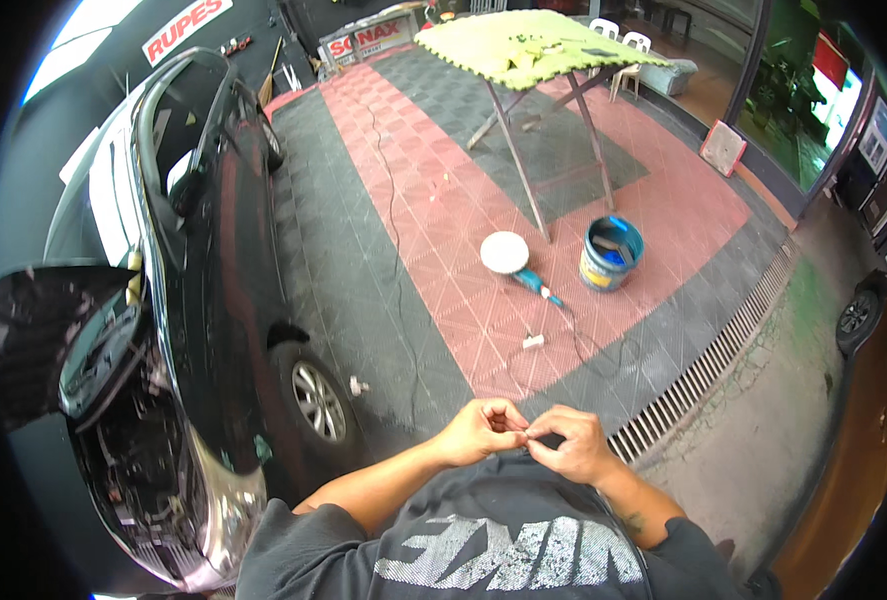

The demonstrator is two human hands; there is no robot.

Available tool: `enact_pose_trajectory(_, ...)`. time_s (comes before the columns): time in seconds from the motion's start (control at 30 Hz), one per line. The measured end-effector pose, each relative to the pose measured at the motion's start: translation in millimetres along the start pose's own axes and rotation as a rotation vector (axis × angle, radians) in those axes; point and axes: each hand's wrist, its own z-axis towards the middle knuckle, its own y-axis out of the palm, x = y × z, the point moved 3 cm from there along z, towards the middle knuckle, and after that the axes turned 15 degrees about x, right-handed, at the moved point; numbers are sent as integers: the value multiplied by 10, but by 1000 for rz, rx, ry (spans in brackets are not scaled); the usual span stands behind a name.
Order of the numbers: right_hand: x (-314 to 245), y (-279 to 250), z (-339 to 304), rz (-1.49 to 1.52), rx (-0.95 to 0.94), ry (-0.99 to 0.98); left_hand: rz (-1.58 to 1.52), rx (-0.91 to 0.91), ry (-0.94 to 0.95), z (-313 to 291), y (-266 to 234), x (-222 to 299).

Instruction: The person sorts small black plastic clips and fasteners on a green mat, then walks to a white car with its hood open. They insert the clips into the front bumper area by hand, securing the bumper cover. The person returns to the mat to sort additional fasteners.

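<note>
My left hand (pixel 485 432) and my right hand (pixel 569 443) meet in front of my dark shirt, fingertips nearly touching. Thumb and fingers are pinched together on each; whatever lies between them is too small to make out. Beyond my hands, on the floor, lies a teal power polisher (pixel 531 281) with a round white pad (pixel 504 252). A blue bucket (pixel 595 272) stands to the right of it, with some dark and blue items inside. Nearer to me, a small white block (pixel 533 342) lies by the polisher's cord.
A black car (pixel 228 260) with its hood (pixel 33 310) raised fills the left. At the far side stands a folding-leg table (pixel 518 150) under a yellow-green cloth (pixel 523 45). A long dark cord (pixel 391 200) crosses the tiled floor. A drain grate (pixel 713 350) and a brown car (pixel 853 440) are on the right.
</note>
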Motion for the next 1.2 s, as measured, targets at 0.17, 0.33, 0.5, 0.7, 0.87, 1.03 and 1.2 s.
enact_pose_trajectory(0.17,999,111,1399,39,25,234,75,61,51,1612,-832,749)
enact_pose_trajectory(0.33,2383,287,2848,171,47,607,-258,593,-62,2495,-2141,1467)
enact_pose_trajectory(0.5,2775,641,4865,219,-143,569,-620,855,-70,3028,-3296,1912)
enact_pose_trajectory(0.7,3256,1585,6921,187,-284,273,-792,1031,-114,4200,-4660,2110)
enact_pose_trajectory(0.87,3825,2321,8355,119,-258,261,-663,1036,-119,5517,-6172,3099)
enact_pose_trajectory(1.03,4040,2359,9531,60,-18,414,-409,944,14,7195,-7321,4893)
enact_pose_trajectory(1.2,4246,1899,10376,-84,264,418,-164,744,206,8822,-7680,6244)
